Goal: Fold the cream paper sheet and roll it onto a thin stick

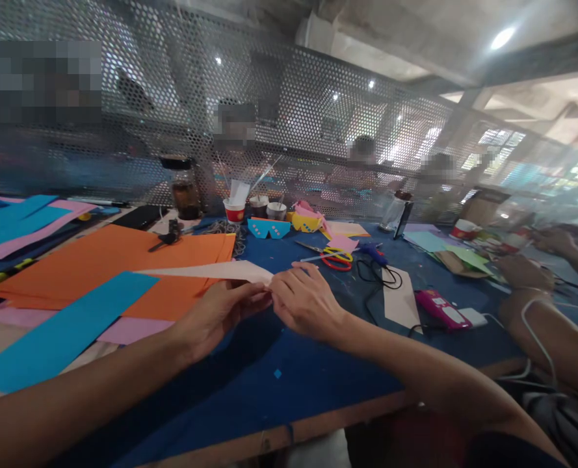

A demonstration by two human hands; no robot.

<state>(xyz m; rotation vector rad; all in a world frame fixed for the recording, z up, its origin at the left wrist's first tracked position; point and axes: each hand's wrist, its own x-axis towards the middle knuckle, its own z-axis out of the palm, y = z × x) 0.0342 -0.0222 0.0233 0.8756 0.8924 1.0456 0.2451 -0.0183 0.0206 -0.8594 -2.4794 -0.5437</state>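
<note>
A long pale paper strip [205, 271], tapering to a point at the left, hangs just above the blue tabletop [279, 364]. My left hand [220, 315] pinches its right end from below, fingers closed on it. My right hand [305, 300] meets it there, fingers curled and pressed on the same end of the paper. Both hands touch each other at the fold.
Orange sheets [108, 260], a blue sheet [59, 331] and pink paper lie at the left. Red-and-yellow scissors [335, 257], paper cups [235, 209], a jar [186, 192], a pink device [439, 309] and cables lie beyond. Another person's arms [542, 318] rest at the right. A perforated metal screen [318, 117] backs the table.
</note>
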